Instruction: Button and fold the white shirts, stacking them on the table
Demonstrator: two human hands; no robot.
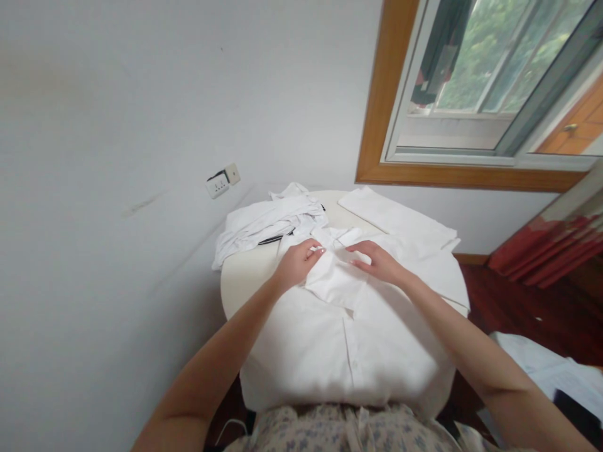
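Spread front-up across a round cream worktop [245,276], with hem over the near edge and collar toward the wall: a white button-front shirt [330,339] of thin woven cloth. At the collar, left hand [298,262] with fingers [315,251] curled in and pinched on a fold of the collar cloth. Just beside it, right hand [380,262] palm-down, with fingers [363,261] released and laid flat on the fabric, touching but not gripping. Judged light, soft and limp, with stiffness only at collar and button placket, so likely to sag, crease and slide on the smooth top. Best taken at collar, shoulder seams or placket edge rather than mid-panel. Matte, lightly wrinkled surface, with small buttons down the centre. Beyond the left hand, a crumpled heap of white garments [268,226] with something thin and black tucked in, too small to identify. Beyond the right hand, a flat folded white cloth [396,216] with squared edges. On the pale wall, a white socket plate [221,183]; to the right, a wooden window frame [377,113].
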